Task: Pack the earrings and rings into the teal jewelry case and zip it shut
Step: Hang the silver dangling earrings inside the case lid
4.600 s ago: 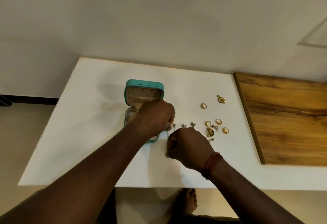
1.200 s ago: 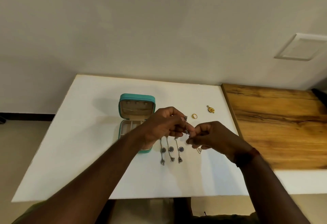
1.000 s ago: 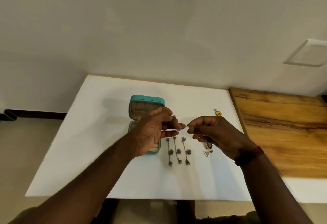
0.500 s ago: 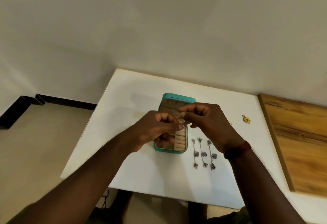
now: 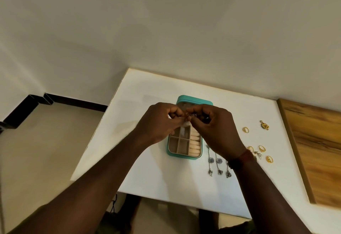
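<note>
Both hands meet above the open teal jewelry case [image 5: 184, 143]. Left hand [image 5: 160, 123]: thumb and forefinger pinched together on a small dark earring [image 5: 191, 116] held between the two hands. Right hand [image 5: 215, 128]: fingertips also pinched on the same earring from the other side; remaining fingers curled. What the fingers do to it (post, backing?) is too small to tell.

Case: lid upright at the far side, tray facing up. Divided compartments on the left, cream ring rolls [image 5: 194, 144] on the right. A pale scrap lies in the far compartment under the fingers; no jewelry can be made out in any slot.

Progress, as judged: early. Unpacked on the white table [image 5: 147, 89]: three long silver drop earrings [image 5: 219, 163] lying side by side just right of the case, partly under the right wrist; a cluster of gold rings [image 5: 261, 148] and small earrings further right; one gold ring [image 5: 245, 130] apart; a gold pendant-type earring [image 5: 264, 125] farthest back. Zip not yet touched.

Room: case sits mid-table, well clear of the left and near edges. Drop earrings are nearer the front edge, with the right forearm above them; risk of sweeping them. The wooden panel [image 5: 313, 141] bounds the right side, near the ring cluster. Far side of table is bare.
</note>
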